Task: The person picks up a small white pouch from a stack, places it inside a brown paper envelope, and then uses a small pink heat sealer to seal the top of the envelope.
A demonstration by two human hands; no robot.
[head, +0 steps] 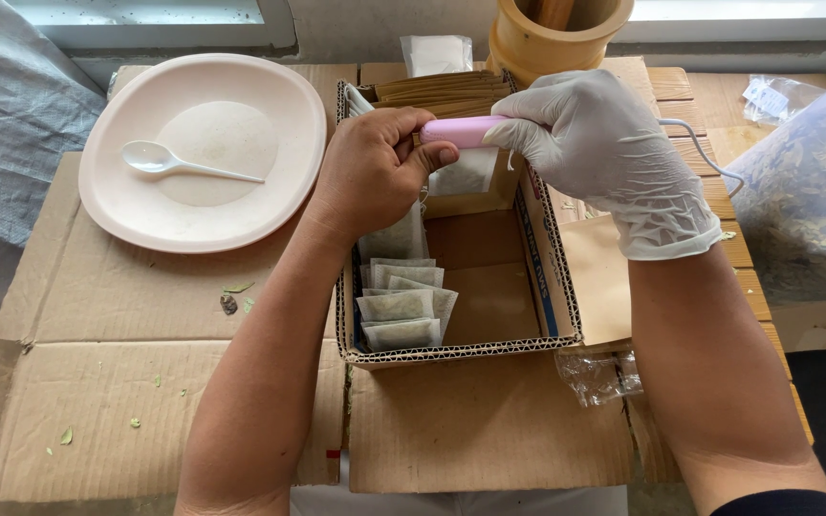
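I see the bare left hand (373, 172) and white-gloved right hand (593, 134) both clamped on a pink corded handheld sealer (461, 131), pinching a small filled paper sachet (466, 174) over the open cardboard box (489, 349).

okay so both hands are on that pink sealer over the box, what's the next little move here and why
Probably slide the pink sealer along the rest of the sachet's top edge. The gloved right hand squeezes the sealer shut on that edge while the bare left hand steadies its other end. The sachet hangs over the cardboard box, where a row of filled sachets already stands, so dropping it in likely follows.
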